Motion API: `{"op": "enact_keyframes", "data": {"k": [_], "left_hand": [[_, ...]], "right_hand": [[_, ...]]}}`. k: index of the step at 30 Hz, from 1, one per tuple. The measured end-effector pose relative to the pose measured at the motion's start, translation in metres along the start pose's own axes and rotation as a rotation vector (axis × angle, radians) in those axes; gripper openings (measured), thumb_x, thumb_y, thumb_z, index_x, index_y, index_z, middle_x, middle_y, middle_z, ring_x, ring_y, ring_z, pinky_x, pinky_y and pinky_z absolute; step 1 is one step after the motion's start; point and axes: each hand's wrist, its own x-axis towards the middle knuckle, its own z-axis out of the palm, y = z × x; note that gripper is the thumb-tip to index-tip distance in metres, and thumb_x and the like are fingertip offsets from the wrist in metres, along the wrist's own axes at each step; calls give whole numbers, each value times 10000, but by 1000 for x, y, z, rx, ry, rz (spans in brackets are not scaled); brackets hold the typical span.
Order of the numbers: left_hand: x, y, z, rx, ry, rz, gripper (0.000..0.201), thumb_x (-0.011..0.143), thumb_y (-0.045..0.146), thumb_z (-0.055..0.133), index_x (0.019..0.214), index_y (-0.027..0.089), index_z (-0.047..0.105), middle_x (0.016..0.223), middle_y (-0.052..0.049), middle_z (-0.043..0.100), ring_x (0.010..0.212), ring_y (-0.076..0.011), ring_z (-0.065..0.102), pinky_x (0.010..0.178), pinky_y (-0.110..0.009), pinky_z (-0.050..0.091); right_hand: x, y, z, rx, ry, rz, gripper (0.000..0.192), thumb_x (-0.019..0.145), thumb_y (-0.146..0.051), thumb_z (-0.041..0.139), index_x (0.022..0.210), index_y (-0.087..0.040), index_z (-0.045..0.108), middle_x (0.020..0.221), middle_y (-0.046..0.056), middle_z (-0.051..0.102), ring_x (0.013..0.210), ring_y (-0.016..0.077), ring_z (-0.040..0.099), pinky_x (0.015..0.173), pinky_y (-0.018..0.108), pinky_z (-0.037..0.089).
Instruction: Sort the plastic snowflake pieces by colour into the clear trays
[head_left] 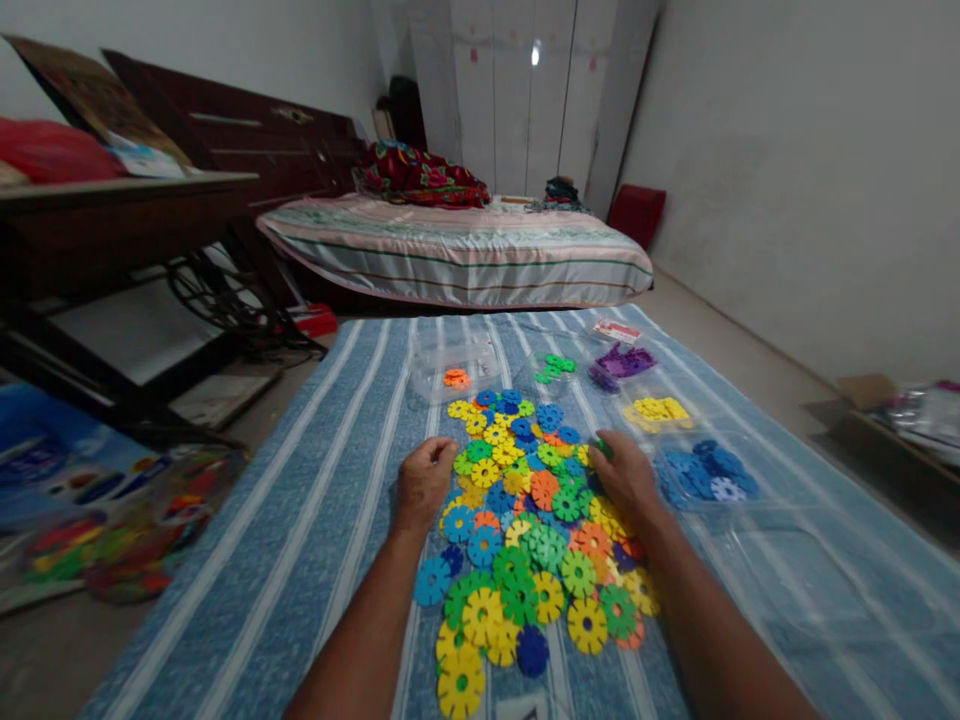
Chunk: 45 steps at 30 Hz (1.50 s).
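A pile of notched plastic discs [544,490] in yellow, green, blue and orange spreads over the striped cloth between my hands. At the pile's left edge, my left hand [426,485] has its fingers curled and the thumb near the index finger; whatever it may hold is hidden. On the other side, my right hand [628,475] pinches a green disc [602,443], mostly covered by the fingers. Beyond the pile are clear boxes: one with a few orange discs [456,378], one with green discs [555,368], others with purple pieces [622,362], yellow discs [658,410] and blue discs [709,470].
A clear lid or tray [799,570] lies at the right on the blue striped cloth [315,560]. Behind the table stands a bed [465,245]. A sewing-machine table [135,210] is at the left, and a cardboard box [892,430] sits at the far right.
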Motion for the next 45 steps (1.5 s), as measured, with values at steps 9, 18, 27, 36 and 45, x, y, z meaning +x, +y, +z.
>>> {"op": "enact_keyframes", "data": {"k": [9,18,27,36,45], "left_hand": [[-4,-2,4,109,-31,186,208,795,290,561,925,203,699,1114,-77,692,1052,-221,643,936,-345,512],[-6,0,10,391,-130,308,259,820,319,633,1030,201,727,1270,-114,623,1199,-280,559,1061,-439,424],[-2,-3,9,267,-153,277,316,709,306,715,1015,231,735,1227,-86,661,1174,-281,583,1050,-433,432],[-3,3,-2,-158,-113,39,169,684,354,629,668,192,678,1094,-74,725,984,-240,668,853,-345,520],[11,43,-21,52,-52,-16,198,686,346,589,593,190,665,572,26,628,614,-160,589,590,-246,423]], "right_hand": [[-3,3,-3,33,-32,6,416,780,-344,465,1083,-172,691,1068,114,696,981,257,624,878,395,480],[-3,2,-3,8,-32,10,390,780,-386,465,991,-167,708,1007,121,697,941,256,618,847,382,467],[-1,-2,-6,-46,-85,-89,292,801,-341,439,827,-180,681,864,88,658,849,223,576,763,321,426],[-1,-2,-4,-26,-69,-120,262,817,-303,430,780,-189,664,840,68,638,824,199,555,744,293,396],[2,-2,-2,-25,-89,-124,244,821,-264,440,744,-195,662,821,57,632,809,191,542,739,287,385]]}}
